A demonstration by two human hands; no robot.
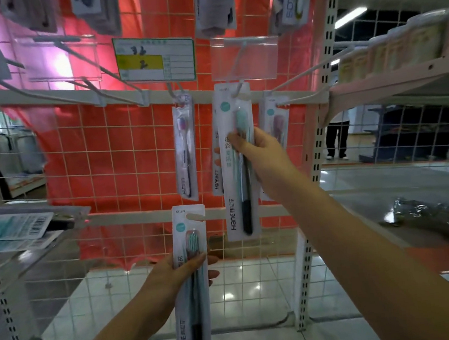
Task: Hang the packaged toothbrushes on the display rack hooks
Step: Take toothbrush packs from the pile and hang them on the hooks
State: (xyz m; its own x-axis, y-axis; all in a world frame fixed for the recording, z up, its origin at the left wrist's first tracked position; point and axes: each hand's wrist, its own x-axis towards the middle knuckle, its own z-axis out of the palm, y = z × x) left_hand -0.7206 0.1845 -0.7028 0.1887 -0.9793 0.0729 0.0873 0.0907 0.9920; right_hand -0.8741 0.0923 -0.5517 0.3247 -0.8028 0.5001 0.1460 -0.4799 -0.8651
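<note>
I see my right hand (254, 150) pinching a long white card-backed pack holding a mint-headed, dark-handled toothbrush (238, 168) near its upper half, thumb on the front and the other fingers curled behind, and the pack's top slot sits at the tip of a white wire hook (239, 86) just under a clear plastic label holder (245, 58); I cannot tell whether the slot is fully over the hook. At about 7 o'clock from that pack my left hand (181, 271) grips a second matching white pack with a mint-bristled toothbrush (191, 284), upright and free of the rack, thumb laid across its front and fingertips showing past its right edge. Partly hidden behind the first pack hangs another white pack with orange print (215, 168). At 9 o'clock of the raised pack hangs a narrow clear pack with a purple-headed toothbrush (185, 146), and at 3 o'clock, partly behind my hand, a white pack with a pinkish brush (273, 120). Behind them all is the white wire-grid rack panel (122, 158) backed by red sheeting. At 11 o'clock sits a green-edged price card with a yellow band (154, 58), with bare white hooks (92, 86) further to its left
</note>
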